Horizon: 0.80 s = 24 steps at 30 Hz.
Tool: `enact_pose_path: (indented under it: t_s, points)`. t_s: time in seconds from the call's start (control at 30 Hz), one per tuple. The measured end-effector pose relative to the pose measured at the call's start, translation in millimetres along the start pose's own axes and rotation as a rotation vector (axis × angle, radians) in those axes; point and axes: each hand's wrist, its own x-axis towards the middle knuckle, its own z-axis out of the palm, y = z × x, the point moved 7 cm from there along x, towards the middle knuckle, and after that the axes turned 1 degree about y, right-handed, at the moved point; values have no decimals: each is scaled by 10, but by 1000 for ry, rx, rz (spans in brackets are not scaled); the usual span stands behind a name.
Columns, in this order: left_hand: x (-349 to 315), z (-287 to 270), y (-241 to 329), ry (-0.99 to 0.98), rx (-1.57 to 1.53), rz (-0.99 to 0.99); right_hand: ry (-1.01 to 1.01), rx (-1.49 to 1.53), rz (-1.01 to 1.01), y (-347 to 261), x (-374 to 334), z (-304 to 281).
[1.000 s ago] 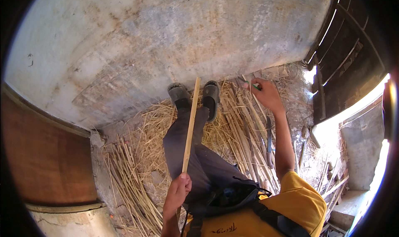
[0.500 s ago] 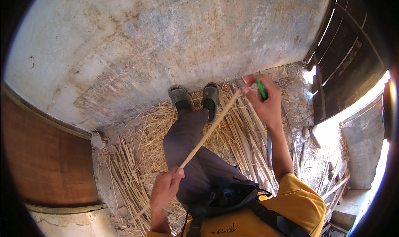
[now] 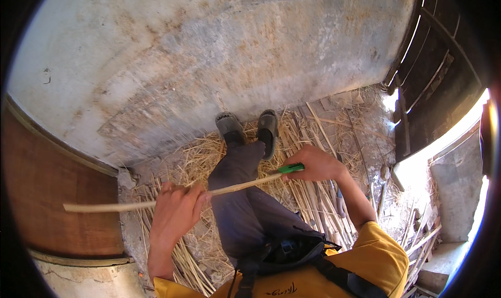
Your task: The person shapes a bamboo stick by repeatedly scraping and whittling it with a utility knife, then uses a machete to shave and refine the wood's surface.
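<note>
Left hand [image 3: 177, 209] closed firmly around a long, pale-tan, slightly bowed wooden strip [image 3: 240, 186], the strip lying crosswise above the dark-grey trousers [image 3: 232, 214], while the right hand [image 3: 313, 163] clutched a slim green-handled cutter [image 3: 291, 168] at its right end! One slip on that narrow wood could have nicked a finger. Beneath: tangled golden straw [image 3: 195, 159]; beyond, a blotchy, grey-white, rough wall [image 3: 235, 52].

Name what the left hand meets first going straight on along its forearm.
Likely the stained wall ahead of the left hand; depth is unclear, so the straw below could come first.
</note>
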Motion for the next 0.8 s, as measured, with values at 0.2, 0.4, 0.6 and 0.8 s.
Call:
enact_pose_path:
  t_s: [0.2, 0.4, 0.6, 0.8]
  points:
    - [255, -629, 187, 424, 200, 178, -20, 404, 5, 31, -57, 227]
    - [155, -796, 247, 826, -19, 226, 283, 828, 68, 7, -132, 507]
    - [191, 210, 7, 871, -846, -65, 493, 653, 90, -96, -184, 585]
    - [398, 1103, 526, 291, -1300, 41, 612, 732, 69, -306, -193, 695]
